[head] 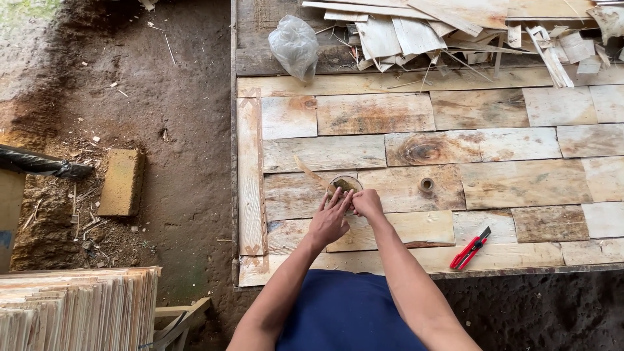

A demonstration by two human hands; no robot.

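I am looking straight down at a workbench (494, 188) faced with a patchwork of thin wood sheets, and both hands meet at a small round container (344, 185) that sits on the near-left part of the surface, just beyond the fingertips. My left hand (330, 220) lies flat, fingers stretched out and close together, their tips touching the near rim of the container; it grips nothing that I can make out. My right hand (368, 203) is curled into a loose fist at the container's right edge, touching the left hand, and I cannot tell whether it pinches anything between thumb and finger. The container therefore lies directly on the far side of both hands, with the right hand a shade closer to its rim. A thin wood sliver (308, 171) runs diagonally up and to the left from the container. To the right, well apart, stands a small ring-shaped roll (426, 185), and nearer the front edge lies a red utility knife (471, 247), angled with its tip pointing far-right. Veneer offcuts (455, 32) and a crumpled plastic bag (294, 44) sit along the far side.
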